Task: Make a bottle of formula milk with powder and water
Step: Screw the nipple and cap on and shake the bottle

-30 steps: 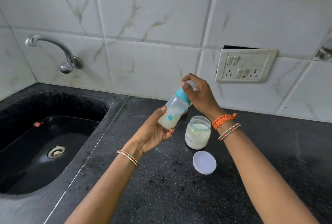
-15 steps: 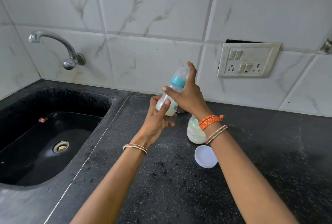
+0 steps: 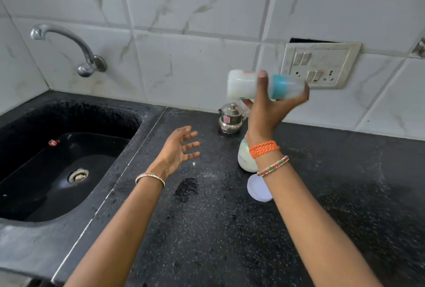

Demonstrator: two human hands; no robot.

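My right hand point(image 3: 264, 112) grips the baby bottle point(image 3: 243, 86) in the air above the counter. The bottle lies on its side and is blurred, its teal collar and clear cap pointing right, white milk inside. My left hand point(image 3: 180, 148) hovers open over the counter, palm turned inward, holding nothing. The glass powder jar point(image 3: 245, 160) stands on the counter, partly hidden behind my right wrist. Its white lid point(image 3: 257, 189) lies flat just in front of it.
A small steel pot point(image 3: 230, 119) with a lid stands by the wall behind the jar. The black sink point(image 3: 57, 160) and tap point(image 3: 69, 45) are on the left. A switch panel point(image 3: 322, 63) is on the tiled wall. A wet patch point(image 3: 186, 189) marks the counter.
My left hand let go of the bottle and dropped away to the left. My right hand swung the bottle from tilted upright to lying sideways, higher and further right.
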